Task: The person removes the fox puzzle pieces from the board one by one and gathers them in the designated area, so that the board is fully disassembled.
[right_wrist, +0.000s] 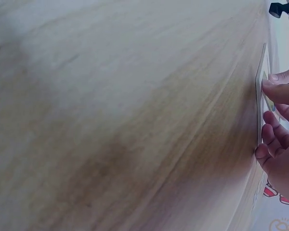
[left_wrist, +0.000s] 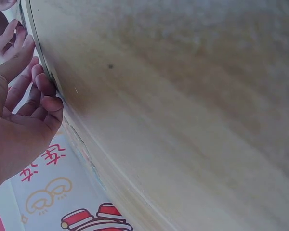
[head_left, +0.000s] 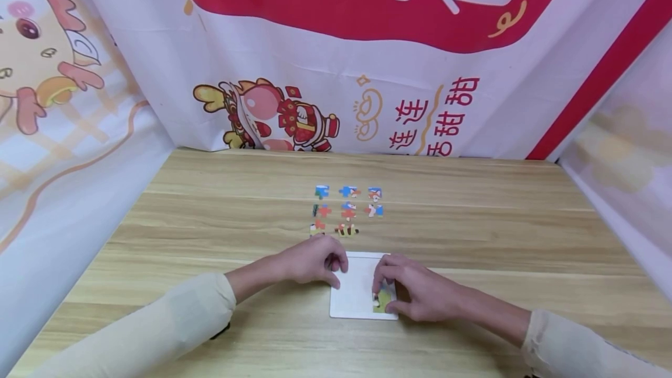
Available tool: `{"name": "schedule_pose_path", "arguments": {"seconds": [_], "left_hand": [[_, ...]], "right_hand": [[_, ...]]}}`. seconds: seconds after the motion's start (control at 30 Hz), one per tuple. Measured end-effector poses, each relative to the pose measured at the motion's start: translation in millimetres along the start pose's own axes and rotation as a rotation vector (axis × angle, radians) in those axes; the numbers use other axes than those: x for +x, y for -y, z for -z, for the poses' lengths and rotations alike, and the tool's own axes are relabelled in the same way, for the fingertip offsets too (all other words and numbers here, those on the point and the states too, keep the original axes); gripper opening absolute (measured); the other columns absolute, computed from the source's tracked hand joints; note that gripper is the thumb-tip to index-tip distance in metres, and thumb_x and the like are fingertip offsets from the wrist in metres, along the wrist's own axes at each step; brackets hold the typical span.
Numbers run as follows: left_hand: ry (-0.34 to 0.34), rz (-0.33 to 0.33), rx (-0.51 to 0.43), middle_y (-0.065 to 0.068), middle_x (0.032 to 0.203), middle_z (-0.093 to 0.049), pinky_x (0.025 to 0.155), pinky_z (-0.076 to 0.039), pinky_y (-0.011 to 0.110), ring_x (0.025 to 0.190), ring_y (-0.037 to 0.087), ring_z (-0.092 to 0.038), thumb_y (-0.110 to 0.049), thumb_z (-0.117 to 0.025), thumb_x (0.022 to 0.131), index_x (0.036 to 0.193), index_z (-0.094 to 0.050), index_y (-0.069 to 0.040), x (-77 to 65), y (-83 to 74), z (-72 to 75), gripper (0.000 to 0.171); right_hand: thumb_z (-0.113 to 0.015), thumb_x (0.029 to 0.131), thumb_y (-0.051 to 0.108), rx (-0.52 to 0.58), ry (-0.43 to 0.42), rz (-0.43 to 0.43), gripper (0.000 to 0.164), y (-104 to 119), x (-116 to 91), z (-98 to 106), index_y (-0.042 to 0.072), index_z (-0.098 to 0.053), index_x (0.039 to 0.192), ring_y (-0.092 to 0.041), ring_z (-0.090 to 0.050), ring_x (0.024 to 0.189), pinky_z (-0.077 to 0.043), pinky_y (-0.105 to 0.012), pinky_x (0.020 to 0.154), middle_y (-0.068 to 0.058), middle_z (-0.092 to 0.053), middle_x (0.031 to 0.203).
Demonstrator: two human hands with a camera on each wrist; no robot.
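Note:
A white puzzle tray (head_left: 353, 296) lies on the table between the two hands. In its lower right corner is a yellow-green jigsaw piece (head_left: 385, 297), partly covered by fingers. My right hand (head_left: 420, 287) pinches this piece between thumb and fingers; in the right wrist view the right hand (right_wrist: 282, 139) is low at the tray's edge (right_wrist: 259, 96). My left hand (head_left: 315, 258) rests at the tray's left side, its fingers loosely bent over the upper left edge and holding nothing visible. The left wrist view shows the left hand (left_wrist: 26, 120) close to the tabletop.
Beyond the tray, several loose jigsaw pieces (head_left: 349, 212) lie in spaced rows on the wooden table (head_left: 210, 220). The nearest left piece (head_left: 317, 228) is just past the left hand. A printed cloth (head_left: 341, 63) hangs behind the table, with more cloth at both sides.

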State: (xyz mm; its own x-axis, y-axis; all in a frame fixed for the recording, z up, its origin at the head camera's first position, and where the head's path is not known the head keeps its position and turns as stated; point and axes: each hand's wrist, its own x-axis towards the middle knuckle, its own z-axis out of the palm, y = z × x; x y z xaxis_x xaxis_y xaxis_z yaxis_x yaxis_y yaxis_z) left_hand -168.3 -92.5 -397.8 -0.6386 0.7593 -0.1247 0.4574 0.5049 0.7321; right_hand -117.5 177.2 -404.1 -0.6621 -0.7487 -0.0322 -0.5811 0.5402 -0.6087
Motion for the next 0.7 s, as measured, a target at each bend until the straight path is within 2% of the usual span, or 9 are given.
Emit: {"name": "schedule_pose_path", "arguments": {"seconds": [0.03, 0.17, 0.33, 0.5, 0.6, 0.7], "left_hand": [[0.0, -0.001, 0.002, -0.003, 0.076, -0.059, 0.067, -0.046, 0.022, 0.072, 0.007, -0.051, -0.005, -0.088, 0.081, 0.088, -0.073, -0.006, -0.1, 0.1, 0.0, 0.017], [-0.003, 0.001, 0.001, -0.003, 0.076, -0.059, 0.067, -0.046, 0.022, 0.072, 0.007, -0.051, -0.005, -0.088, 0.081, 0.088, -0.074, -0.006, -0.1, 0.4, -0.3, 0.016], [-0.007, -0.002, 0.007, -0.003, 0.076, -0.059, 0.067, -0.046, 0.022, 0.072, 0.007, -0.051, -0.005, -0.088, 0.08, 0.088, -0.074, -0.006, 0.1, 1.3, -0.9, 0.017], [-0.006, -0.007, 0.007, -0.003, 0.077, -0.06, 0.068, -0.047, 0.022, 0.072, 0.007, -0.052, -0.006, -0.089, 0.08, 0.088, -0.074, -0.006, -0.3, 1.9, -1.0, 0.017], [-0.008, -0.012, 0.006, -0.003, 0.077, -0.06, 0.068, -0.047, 0.022, 0.072, 0.007, -0.052, -0.006, -0.089, 0.08, 0.088, -0.074, -0.006, -0.9, 1.7, -1.0, 0.017], [-0.01, -0.018, 0.007, -0.003, 0.076, -0.059, 0.068, -0.047, 0.022, 0.072, 0.006, -0.051, -0.006, -0.089, 0.08, 0.088, -0.074, -0.006, -1.5, 1.5, -1.1, 0.017]], "right_hand": [[-0.084, 0.087, 0.011, 0.0, 0.003, -0.002, 0.028, 0.4, 0.2, 0.3, 0.027, -0.067, 0.103, -0.008, -0.054, 0.101, -0.049, -0.035, 0.098, 0.016, -0.059, 0.108], [-0.079, 0.091, 0.008, 0.037, -0.001, 0.019, 0.023, 0.1, 0.6, 2.2, 0.025, -0.069, 0.103, -0.007, -0.056, 0.094, -0.051, -0.032, 0.093, 0.017, -0.062, 0.1], [-0.069, 0.098, 0.002, 0.176, -0.023, 0.036, 0.019, -2.8, 3.8, 6.8, 0.02, -0.072, 0.103, -0.007, -0.058, 0.087, -0.052, -0.026, 0.078, 0.012, -0.067, 0.098], [-0.067, 0.097, -0.002, 0.274, -0.125, 0.025, 0.017, -9.1, 12.1, 15.8, 0.012, -0.074, 0.104, -0.009, -0.059, 0.075, -0.052, -0.025, 0.063, 0.001, -0.07, 0.091], [-0.067, 0.096, -0.004, 0.272, -0.198, 0.004, 0.016, -14.7, 18.8, 23.1, 0.008, -0.074, 0.105, -0.012, -0.059, 0.072, -0.052, -0.025, 0.061, -0.003, -0.07, 0.09], [-0.067, 0.097, -0.003, 0.247, -0.237, -0.025, 0.016, -20.1, 25.6, 28.9, 0.006, -0.074, 0.107, -0.015, -0.06, 0.075, -0.053, -0.026, 0.063, -0.004, -0.07, 0.091]]}}
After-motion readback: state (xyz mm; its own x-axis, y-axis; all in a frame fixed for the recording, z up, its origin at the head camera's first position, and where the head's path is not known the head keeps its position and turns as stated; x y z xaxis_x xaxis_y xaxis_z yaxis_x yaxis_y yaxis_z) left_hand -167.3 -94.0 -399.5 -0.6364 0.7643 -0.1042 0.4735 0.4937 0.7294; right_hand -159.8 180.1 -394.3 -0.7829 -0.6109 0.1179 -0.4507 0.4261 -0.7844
